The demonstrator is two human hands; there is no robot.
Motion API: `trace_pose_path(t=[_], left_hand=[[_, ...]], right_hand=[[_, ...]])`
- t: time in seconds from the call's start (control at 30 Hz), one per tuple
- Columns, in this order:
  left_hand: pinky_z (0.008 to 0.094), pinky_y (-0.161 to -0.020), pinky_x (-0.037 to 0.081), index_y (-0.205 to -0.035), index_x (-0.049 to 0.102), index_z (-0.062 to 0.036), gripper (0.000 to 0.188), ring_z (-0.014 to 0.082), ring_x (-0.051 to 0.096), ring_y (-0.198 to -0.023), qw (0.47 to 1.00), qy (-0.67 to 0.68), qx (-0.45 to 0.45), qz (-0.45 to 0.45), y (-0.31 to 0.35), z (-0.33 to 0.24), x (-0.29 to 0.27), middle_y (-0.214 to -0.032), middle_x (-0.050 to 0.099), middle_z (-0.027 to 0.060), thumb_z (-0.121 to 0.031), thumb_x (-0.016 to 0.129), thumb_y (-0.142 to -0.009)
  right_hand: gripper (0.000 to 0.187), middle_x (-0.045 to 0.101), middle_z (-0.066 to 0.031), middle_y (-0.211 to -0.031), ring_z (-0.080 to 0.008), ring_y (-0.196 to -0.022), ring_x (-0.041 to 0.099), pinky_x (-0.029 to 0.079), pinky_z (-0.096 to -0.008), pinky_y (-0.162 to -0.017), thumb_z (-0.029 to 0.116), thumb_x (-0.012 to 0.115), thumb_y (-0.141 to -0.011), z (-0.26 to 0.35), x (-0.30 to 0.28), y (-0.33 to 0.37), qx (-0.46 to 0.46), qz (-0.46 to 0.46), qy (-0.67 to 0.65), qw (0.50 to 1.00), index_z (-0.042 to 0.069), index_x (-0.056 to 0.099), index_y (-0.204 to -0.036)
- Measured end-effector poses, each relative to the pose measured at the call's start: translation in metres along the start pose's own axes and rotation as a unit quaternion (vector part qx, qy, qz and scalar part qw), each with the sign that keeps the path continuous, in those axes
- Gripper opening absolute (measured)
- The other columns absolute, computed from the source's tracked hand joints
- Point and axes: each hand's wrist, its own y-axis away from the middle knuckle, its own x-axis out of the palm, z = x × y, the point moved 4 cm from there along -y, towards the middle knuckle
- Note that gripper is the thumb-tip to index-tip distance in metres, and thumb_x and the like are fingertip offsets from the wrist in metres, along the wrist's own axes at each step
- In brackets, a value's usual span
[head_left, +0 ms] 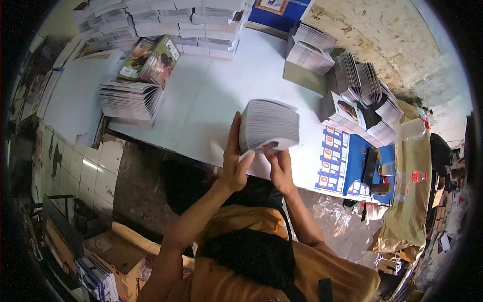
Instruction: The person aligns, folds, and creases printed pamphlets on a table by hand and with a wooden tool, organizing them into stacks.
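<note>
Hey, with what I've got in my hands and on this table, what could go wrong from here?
The thick paper stack, held by your left hand and right hand, has many separate leaves, so it might splay or slip if your grip loosens.

The fanned booklets at the left stand close to the near edge of the white table; a bump could tip some off.

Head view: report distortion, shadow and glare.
Head view: black corners, and the front edge of the white table bows; same view: soft shadow on the table beside the left hand; same view: a glare streak on the white tiles.
</note>
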Motion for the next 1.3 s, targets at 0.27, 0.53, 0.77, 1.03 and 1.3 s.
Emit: trace_pose_path(t=[0.27,0.53,0.77,1.03,1.3], left_hand=[[0.0450,-0.122,0.012,-0.154,0.002,0.0102,0.082,0.0377,0.006,-0.153,0.999,0.013,-0.027,0.011,0.034,0.040,-0.006,-0.163,0.003,0.0294,-0.027,0.043,-0.093],[0.0419,-0.104,0.038,-0.136,0.035,0.0045,0.058,0.0256,0.049,-0.117,0.992,0.087,-0.080,0.049,0.001,0.041,-0.017,-0.125,0.046,0.0174,-0.014,0.056,-0.084],[0.0354,-0.086,0.043,-0.122,0.038,-0.0040,0.059,0.0176,0.048,-0.097,1.000,0.008,0.004,-0.007,-0.006,0.024,-0.001,-0.106,0.047,0.0086,-0.019,0.070,-0.074],[0.0373,-0.082,0.045,-0.119,0.041,-0.0012,0.046,0.0179,0.052,-0.093,0.999,-0.043,-0.013,-0.005,-0.010,0.046,0.004,-0.102,0.052,0.0110,-0.015,0.068,-0.085],[0.0359,-0.082,0.050,-0.113,0.049,0.0035,0.035,0.0233,0.063,-0.087,0.982,-0.173,-0.054,-0.053,-0.053,0.002,0.016,-0.099,0.064,0.0159,-0.022,0.066,-0.095]], right_hand=[[0.028,0.061,-0.0199,-0.116,-0.0280,-0.110,0.058,0.043,-0.0379,-0.098,0.005,0.055,-0.096,-0.003,0.005,0.015,-0.072,-0.036,0.081,0.993,-0.004,0.055,-0.123],[0.054,0.049,-0.0111,-0.115,-0.0207,-0.111,0.050,0.042,-0.0318,-0.097,-0.008,0.053,-0.075,-0.018,-0.007,-0.006,0.047,0.008,-0.036,0.998,-0.002,0.045,-0.128],[0.036,0.050,-0.0085,-0.096,-0.0199,-0.093,0.051,0.044,-0.0355,-0.086,0.005,0.063,-0.071,-0.009,-0.005,-0.030,0.107,-0.037,-0.019,0.993,0.002,0.047,-0.103],[0.034,0.061,-0.0100,-0.104,-0.0212,-0.101,0.059,0.047,-0.0352,-0.092,0.002,0.057,-0.078,-0.029,-0.010,-0.023,-0.125,-0.054,0.008,0.991,-0.003,0.057,-0.111],[0.023,0.066,-0.0083,-0.088,-0.0185,-0.085,0.065,0.052,-0.0298,-0.075,0.003,0.055,-0.082,0.006,-0.024,-0.075,0.133,-0.020,-0.198,0.971,-0.005,0.060,-0.103]])
